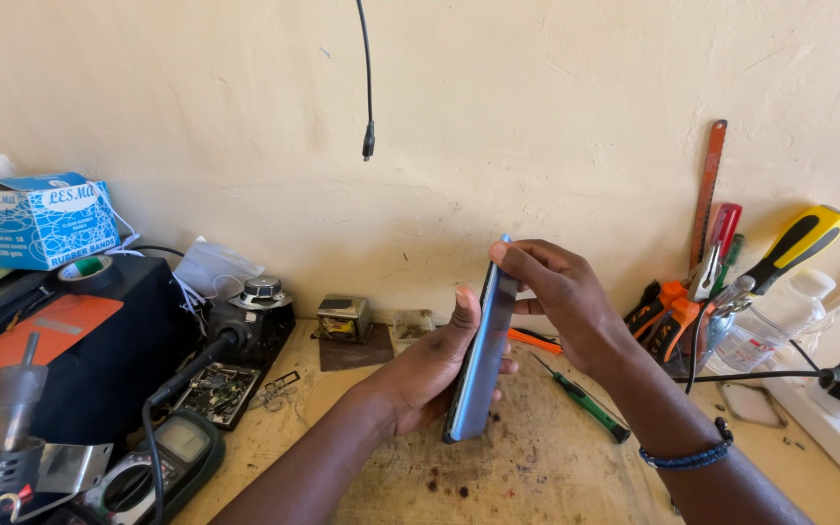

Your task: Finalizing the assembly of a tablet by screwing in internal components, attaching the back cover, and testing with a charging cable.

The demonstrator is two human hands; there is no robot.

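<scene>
Nearest the front edge of the worn wooden workbench (pixel 556 467), the left hand (pixel 430 374) cradles a slim blue slab-shaped smartphone (pixel 483 350) from below, palm under its lower half and thumb pressed against one long side. The phone stands nearly on end, edge-on to the camera and tilted slightly, held above the middle of the bench and touching nothing but the hands. The right hand (pixel 566 301), with a dark blue braided wristband (pixel 697 454) on its wrist, closes narrowly over the upper end, fingertips pinching the top corner and the opposite long side. Both sets of fingers are curled on the phone, neither spread wide.

The phone looks light and stiff, with smooth faces that are likely slippery and easily cracked, so a grip along the two long edges, as here, seems safest; pressing on the flat faces or twisting it would be riskier.

Just beyond the hands lies a green-handled screwdriver (pixel 585 399). Toward the left front corner sit a grey and green multimeter (pixel 162 462) and a black soldering station (pixel 250 326). At the right back corner, pliers and cutters with orange handles (pixel 668 316) lean against the cream plaster wall (pixel 537 117), beside a clear plastic bottle (pixel 780 316). A blue cardboard box (pixel 46 222) stands at the far left.
</scene>
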